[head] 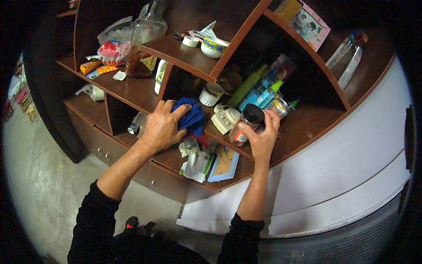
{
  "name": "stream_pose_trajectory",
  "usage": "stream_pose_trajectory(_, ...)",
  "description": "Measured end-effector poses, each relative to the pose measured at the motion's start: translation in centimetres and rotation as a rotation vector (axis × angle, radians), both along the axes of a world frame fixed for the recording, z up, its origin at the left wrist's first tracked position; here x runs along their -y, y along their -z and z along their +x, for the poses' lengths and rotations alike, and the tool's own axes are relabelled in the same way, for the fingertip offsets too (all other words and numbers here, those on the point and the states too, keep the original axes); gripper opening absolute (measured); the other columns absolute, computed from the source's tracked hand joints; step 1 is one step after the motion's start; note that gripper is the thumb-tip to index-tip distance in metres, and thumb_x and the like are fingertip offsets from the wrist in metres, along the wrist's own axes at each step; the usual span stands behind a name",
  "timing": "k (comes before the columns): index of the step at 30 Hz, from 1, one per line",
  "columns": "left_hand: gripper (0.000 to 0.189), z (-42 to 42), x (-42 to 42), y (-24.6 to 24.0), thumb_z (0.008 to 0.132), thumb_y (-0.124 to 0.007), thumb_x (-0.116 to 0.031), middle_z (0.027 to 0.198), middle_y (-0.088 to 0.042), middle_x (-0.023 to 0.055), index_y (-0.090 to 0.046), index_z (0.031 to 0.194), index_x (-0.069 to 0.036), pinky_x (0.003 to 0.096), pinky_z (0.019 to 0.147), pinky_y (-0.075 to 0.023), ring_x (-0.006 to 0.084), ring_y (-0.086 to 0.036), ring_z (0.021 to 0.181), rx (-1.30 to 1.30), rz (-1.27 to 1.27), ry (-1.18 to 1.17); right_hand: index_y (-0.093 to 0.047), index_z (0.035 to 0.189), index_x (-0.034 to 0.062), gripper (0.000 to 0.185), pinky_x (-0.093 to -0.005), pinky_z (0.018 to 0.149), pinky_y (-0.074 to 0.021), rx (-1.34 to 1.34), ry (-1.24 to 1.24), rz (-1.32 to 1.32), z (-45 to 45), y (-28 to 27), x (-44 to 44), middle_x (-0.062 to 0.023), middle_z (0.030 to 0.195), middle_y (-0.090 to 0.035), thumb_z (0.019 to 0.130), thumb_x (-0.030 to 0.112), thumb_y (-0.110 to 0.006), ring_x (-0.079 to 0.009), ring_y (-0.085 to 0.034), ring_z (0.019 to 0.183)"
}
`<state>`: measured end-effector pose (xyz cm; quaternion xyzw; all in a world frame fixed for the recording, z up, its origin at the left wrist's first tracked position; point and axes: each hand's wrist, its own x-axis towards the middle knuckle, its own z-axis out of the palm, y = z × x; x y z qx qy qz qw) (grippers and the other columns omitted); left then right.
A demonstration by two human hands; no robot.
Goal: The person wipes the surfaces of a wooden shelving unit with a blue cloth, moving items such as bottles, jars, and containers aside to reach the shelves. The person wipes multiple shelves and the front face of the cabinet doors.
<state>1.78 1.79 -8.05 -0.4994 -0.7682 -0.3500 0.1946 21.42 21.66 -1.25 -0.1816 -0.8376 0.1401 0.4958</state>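
Note:
My left hand (165,123) grips a bunched blue cloth (191,115) at the edge of the middle shelf of a dark brown wooden cabinet. To the right, my right hand (265,133) is closed around a clear jar (240,133) with a black lid and an orange-and-white label; it tilts above the shelf edge. Between the hands stand a cream-coloured telephone-like object (226,118) and a white cup with a blue and yellow band (211,94). Behind the jar are bottles, one blue with a green cap (265,95). What lies under the cloth is hidden.
A patterned bowl (214,47) and a roll of white tape (190,41) sit on the upper shelf. A large glass vessel (146,31) stands at the left. Below lie a blue-framed picture (225,165) and an opened carton (197,166). A pale curved panel (329,168) flanks the cabinet.

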Motion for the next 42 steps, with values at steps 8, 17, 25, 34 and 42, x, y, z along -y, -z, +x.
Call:
stream_pose_trajectory(8,0.069,0.2,-0.3,0.2,0.065,-0.083,-0.022,0.118,-0.057,0.0183,-0.057,0.13,-0.018,0.049,0.085,-0.0543,0.0392,-0.056,0.106,-0.005,0.009,-0.005,-0.063,0.116,0.0008,0.065,-0.0477,0.109,-0.0358,0.05,0.021,0.115,-0.6,0.8,-0.8,-0.0156,0.136,-0.047,0.062,0.027,-0.089,-0.0354,-0.043,0.129)
stream_pose_trajectory(17,0.066,0.0,-0.2,0.7,0.065,-0.083,-0.021,0.11,-0.058,0.017,-0.06,0.126,-0.017,0.0469,0.084,-0.0534,0.0379,-0.057,0.102,-0.054,0.092,-0.002,-0.061,0.116,-0.0017,0.064,-0.0484,0.11,-0.034,-0.142,-0.007,0.182,0.6,-0.2,0.2,-0.0168,0.137,-0.048,0.065,0.025,-0.087,-0.0361,-0.044,0.129)
stream_pose_trajectory(25,0.068,0.5,-0.1,0.5,0.066,-0.083,-0.025,0.109,-0.056,0.0159,-0.057,0.129,-0.02,0.048,0.082,-0.0551,0.0371,-0.056,0.104,0.02,0.028,-0.02,-0.053,0.126,-0.0063,0.073,-0.0411,0.099,-0.0499,-0.343,-0.229,0.114,2.4,-2.4,3.0,-0.02,0.141,-0.046,0.064,0.024,-0.077,-0.0302,-0.055,0.119)
stream_pose_trajectory(34,0.072,-0.9,-0.1,1.4,0.064,-0.085,-0.023,0.119,-0.056,0.0178,-0.057,0.13,-0.025,0.0492,0.076,-0.058,0.0384,-0.057,0.106,0.017,0.066,0.071,-0.05,0.129,-0.0078,0.092,-0.037,0.093,-0.0527,-0.347,-0.454,-0.02,0.6,-2.4,10.9,-0.0212,0.146,-0.04,0.065,0.049,-0.084,-0.0266,-0.059,0.112)
stream_pose_trajectory(42,0.06,-4.6,3.5,2.6,0.064,-0.078,-0.017,0.112,-0.062,0.0155,-0.063,0.122,-0.02,0.0459,0.088,-0.0549,0.0364,-0.062,0.108,0.16,0.335,0.414,-0.051,0.127,-0.0098,0.095,-0.0362,0.094,-0.051,-0.372,-0.402,-0.194,-4.1,-2.3,16.1,-0.0195,0.145,-0.041,0.063,0.052,-0.085,-0.0244,-0.06,0.112)
